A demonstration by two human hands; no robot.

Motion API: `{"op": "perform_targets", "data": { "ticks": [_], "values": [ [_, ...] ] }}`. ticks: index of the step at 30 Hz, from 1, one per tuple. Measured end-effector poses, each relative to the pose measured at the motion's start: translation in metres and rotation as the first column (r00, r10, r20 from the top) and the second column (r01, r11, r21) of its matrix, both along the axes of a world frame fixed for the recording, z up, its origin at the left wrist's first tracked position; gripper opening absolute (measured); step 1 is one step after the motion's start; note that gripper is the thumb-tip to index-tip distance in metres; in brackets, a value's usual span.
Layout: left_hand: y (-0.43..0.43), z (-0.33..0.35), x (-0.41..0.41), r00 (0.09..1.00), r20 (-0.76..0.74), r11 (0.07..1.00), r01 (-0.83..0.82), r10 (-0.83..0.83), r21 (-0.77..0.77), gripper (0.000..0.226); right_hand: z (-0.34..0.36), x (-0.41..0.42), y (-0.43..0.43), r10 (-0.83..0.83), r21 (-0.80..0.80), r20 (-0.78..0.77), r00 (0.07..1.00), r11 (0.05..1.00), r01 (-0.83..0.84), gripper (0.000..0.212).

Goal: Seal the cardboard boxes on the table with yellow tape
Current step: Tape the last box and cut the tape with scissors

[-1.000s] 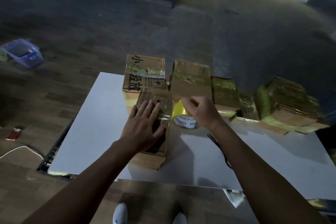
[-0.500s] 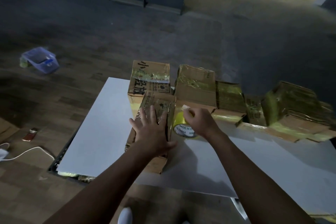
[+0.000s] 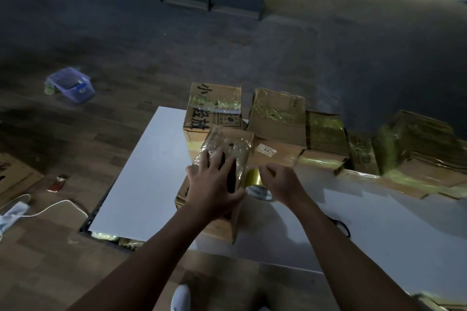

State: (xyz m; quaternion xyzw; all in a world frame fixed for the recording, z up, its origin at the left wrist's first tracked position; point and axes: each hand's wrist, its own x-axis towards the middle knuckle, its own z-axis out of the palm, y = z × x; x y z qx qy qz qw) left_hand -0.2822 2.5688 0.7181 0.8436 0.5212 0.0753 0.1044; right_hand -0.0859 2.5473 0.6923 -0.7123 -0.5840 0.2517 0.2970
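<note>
On the near-left part of the white table (image 3: 141, 171) sits the near box (image 3: 228, 137), top wrapped in shiny tape. Left hand (image 3: 214, 184) lies on it, fingers spread flat, pressing the top down. Right hand (image 3: 283, 184) is just beside it, fingers curled round the yellow tape roll (image 3: 254, 179), which touches the box's right side. Whether a strip runs from roll to box is too dim to tell.

Back boxes (image 3: 278, 113), in a row along the far edge, all show yellow tape, so they are probably done. Near box looks mid-seal; finishing and cutting the strip remains. No untaped box visible.

Floor, left: blue tub (image 3: 70, 84), white cable (image 3: 50, 207).
</note>
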Motion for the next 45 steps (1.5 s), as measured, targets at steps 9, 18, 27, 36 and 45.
{"op": "perform_targets", "data": {
  "ticks": [9, 18, 27, 36, 45],
  "values": [
    [-0.015, -0.028, -0.01, 0.633, 0.68, 0.91, -0.101, 0.37, -0.401, 0.079, 0.047, 0.005, 0.008, 0.115, 0.079, -0.101, 0.988, 0.991, -0.107, 0.028],
    [0.003, -0.048, -0.043, 0.677, 0.641, 0.839, 0.065, 0.361, -0.54, 0.08, 0.027, -0.027, 0.022, 0.008, -0.02, -0.195, 0.981, 1.0, -0.012, 0.036],
    [-0.006, -0.084, -0.058, 0.999, 0.051, 0.948, 0.029, -0.013, -0.317, 0.073, 0.014, -0.085, 0.037, 0.117, -0.209, 0.088, 0.989, 0.973, -0.096, 0.042],
    [-0.003, -0.088, -0.059, 0.981, -0.189, 0.965, -0.016, -0.035, -0.264, 0.084, 0.021, -0.058, 0.031, 0.198, -0.135, 0.418, 0.887, 0.979, -0.155, 0.051],
    [-0.002, -0.071, -0.039, 0.945, -0.324, 0.983, -0.007, -0.054, -0.184, 0.067, 0.024, -0.014, 0.01, 0.215, -0.227, 0.348, 0.912, 0.964, -0.14, 0.046]
  ]
}}
